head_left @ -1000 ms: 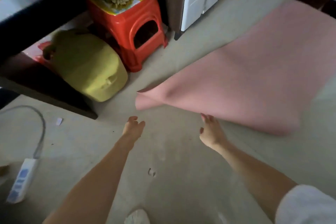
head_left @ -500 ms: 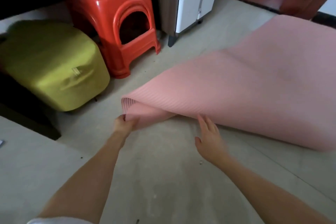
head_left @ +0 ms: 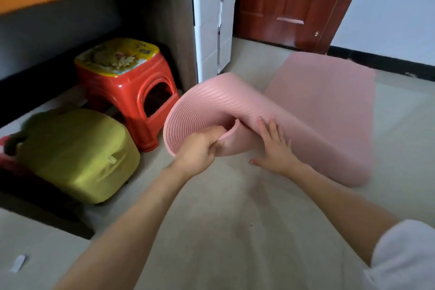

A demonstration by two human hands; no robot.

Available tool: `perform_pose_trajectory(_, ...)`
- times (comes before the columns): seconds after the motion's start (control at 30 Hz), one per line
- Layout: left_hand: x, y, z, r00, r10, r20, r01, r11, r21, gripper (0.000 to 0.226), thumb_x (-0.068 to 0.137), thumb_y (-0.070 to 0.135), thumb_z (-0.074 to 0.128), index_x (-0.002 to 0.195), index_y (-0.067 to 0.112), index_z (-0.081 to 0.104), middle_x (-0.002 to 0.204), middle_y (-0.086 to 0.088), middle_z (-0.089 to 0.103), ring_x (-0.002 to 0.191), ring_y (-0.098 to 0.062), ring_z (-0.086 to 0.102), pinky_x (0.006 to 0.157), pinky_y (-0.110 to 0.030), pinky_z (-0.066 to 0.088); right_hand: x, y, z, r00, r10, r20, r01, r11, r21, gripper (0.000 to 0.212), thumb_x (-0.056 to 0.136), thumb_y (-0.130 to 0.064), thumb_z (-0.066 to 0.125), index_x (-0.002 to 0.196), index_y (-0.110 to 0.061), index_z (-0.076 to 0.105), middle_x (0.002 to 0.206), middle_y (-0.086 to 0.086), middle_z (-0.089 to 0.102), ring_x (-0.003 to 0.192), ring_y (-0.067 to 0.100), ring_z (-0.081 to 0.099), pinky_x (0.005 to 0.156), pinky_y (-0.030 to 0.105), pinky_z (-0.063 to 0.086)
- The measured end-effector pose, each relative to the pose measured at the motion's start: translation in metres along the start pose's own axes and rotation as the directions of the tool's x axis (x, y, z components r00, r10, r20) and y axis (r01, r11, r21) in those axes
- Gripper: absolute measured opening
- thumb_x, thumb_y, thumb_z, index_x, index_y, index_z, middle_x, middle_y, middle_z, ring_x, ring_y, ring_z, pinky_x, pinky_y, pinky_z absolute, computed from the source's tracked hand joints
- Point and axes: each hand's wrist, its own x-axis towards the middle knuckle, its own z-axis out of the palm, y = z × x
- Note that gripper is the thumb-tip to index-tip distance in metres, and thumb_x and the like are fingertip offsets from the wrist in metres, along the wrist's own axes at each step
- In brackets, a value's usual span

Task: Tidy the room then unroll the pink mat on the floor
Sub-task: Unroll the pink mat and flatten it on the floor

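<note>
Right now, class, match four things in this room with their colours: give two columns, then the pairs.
Things:
1 mat
2 stool
3 bag
4 door

Colours:
A red with a yellow top
B dark reddish brown
C pink
D yellow-green

Pairs: 1-C, 2-A, 3-D, 4-B

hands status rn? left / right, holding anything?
Left hand: closed, gripping the curled near end of the pink mat.
Right hand: open, fingers spread flat, pressing on the mat.
</note>
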Motion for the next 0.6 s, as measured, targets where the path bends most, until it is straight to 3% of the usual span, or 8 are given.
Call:
perform_pose_trajectory(0.07, 0.013, 0.025, -0.014, 0.989, 0.142, 0.05, -0.146, 0.987, 0.074, 0.023, 0.077, 0.0, 0.049, 0.091, 0.011, 0.062, 0.086, -0.004, 0.066, 0.084, -0.024, 0.061, 0.073, -0.032, 0.05, 0.0, -0.007, -0.019, 0.994, -0.102, -0.038, 0.102, 0.995, 0.011, 0.111, 0.073, -0.037, 0.072, 0.148, -0.03, -0.009, 0.157, 0.002, -0.024, 0.145, 0.028, -0.02, 0.114, 0.06, 0.0)
perform_pose_trajectory(0.13, 0.019, 0.045, -0.023, 0.964, 0.248, 0.094, -0.259, 0.957, 0.133, 0.031, 0.078, 0.007, 0.05, 0.1, 0.028, 0.054, 0.097, -0.004, 0.07, 0.089, -0.028, 0.064, 0.074, -0.038, 0.053, -0.004, -0.013, -0.031, 0.982, -0.173, -0.074, 0.176, 0.984, 0.025, 0.107, 0.067, -0.051, 0.069, 0.149, -0.028, 0.005, 0.16, 0.003, -0.011, 0.147, 0.026, -0.017, 0.118, 0.059, 0.0)
perform_pose_trajectory(0.2, 0.023, 0.057, -0.029, 0.957, 0.275, 0.087, -0.286, 0.945, 0.16, 0.032, 0.078, 0.019, 0.043, 0.105, 0.032, 0.053, 0.103, -0.001, 0.07, 0.094, -0.026, 0.064, 0.074, -0.04, 0.054, -0.01, -0.014, -0.041, 0.978, -0.185, -0.101, 0.192, 0.979, 0.068, 0.1, 0.062, -0.055, 0.068, 0.145, -0.022, 0.023, 0.16, 0.007, 0.008, 0.148, 0.025, -0.005, 0.12, 0.05, 0.009)
perform_pose_trajectory(0.27, 0.023, 0.055, -0.033, 0.975, 0.223, 0.015, -0.223, 0.964, 0.142, 0.039, 0.073, 0.017, 0.041, 0.104, 0.022, 0.064, 0.105, -0.001, 0.071, 0.098, -0.026, 0.064, 0.077, -0.042, 0.054, -0.022, -0.013, -0.045, 0.987, -0.139, -0.082, 0.15, 0.977, 0.15, 0.083, 0.069, -0.036, 0.075, 0.137, -0.01, 0.035, 0.15, 0.01, 0.032, 0.142, 0.025, 0.024, 0.111, 0.032, 0.027)
perform_pose_trajectory(0.33, 0.021, 0.048, -0.036, 0.984, 0.164, -0.066, -0.154, 0.98, 0.129, 0.038, 0.073, 0.009, 0.044, 0.102, 0.012, 0.068, 0.105, -0.004, 0.072, 0.099, -0.026, 0.065, 0.082, -0.039, 0.053, -0.039, -0.006, -0.042, 0.993, -0.106, -0.043, 0.111, 0.985, 0.134, 0.059, 0.075, -0.029, 0.073, 0.123, -0.007, 0.047, 0.13, 0.011, 0.053, 0.122, 0.027, 0.048, 0.086, 0.028, 0.038)
perform_pose_trajectory(0.37, 0.018, 0.046, -0.038, 0.983, 0.147, -0.106, -0.135, 0.984, 0.116, 0.033, 0.077, 0.007, 0.047, 0.102, 0.01, 0.069, 0.104, -0.005, 0.072, 0.099, -0.025, 0.065, 0.084, -0.035, 0.051, -0.046, 0.0, -0.035, 0.996, -0.091, 0.002, 0.091, 0.99, 0.105, 0.055, 0.076, -0.03, 0.072, 0.121, -0.007, 0.049, 0.126, 0.011, 0.056, 0.118, 0.029, 0.051, 0.084, 0.03, 0.039)
perform_pose_trajectory(0.5, 0.015, 0.05, -0.044, 0.962, 0.133, -0.237, -0.128, 0.991, 0.035, 0.026, 0.084, 0.007, 0.051, 0.102, 0.009, 0.069, 0.103, -0.003, 0.073, 0.099, -0.017, 0.063, 0.086, -0.03, 0.046, -0.06, 0.021, -0.01, 0.996, 0.026, 0.087, -0.038, 0.989, 0.141, 0.046, 0.083, -0.025, 0.066, 0.126, -0.01, 0.055, 0.129, 0.017, 0.058, 0.126, 0.035, 0.044, 0.101, 0.037, 0.036)
perform_pose_trajectory(0.6, 0.018, 0.042, -0.048, 0.946, -0.05, -0.319, 0.033, 0.998, -0.06, 0.027, 0.087, 0.004, 0.052, 0.11, 0.007, 0.067, 0.111, -0.009, 0.071, 0.106, -0.024, 0.064, 0.092, -0.034, 0.046, -0.059, 0.033, 0.002, 0.984, 0.164, 0.076, -0.172, 0.979, 0.11, 0.03, 0.091, -0.027, 0.052, 0.114, -0.011, 0.061, 0.117, 0.016, 0.066, 0.115, 0.035, 0.054, 0.097, 0.04, 0.04)
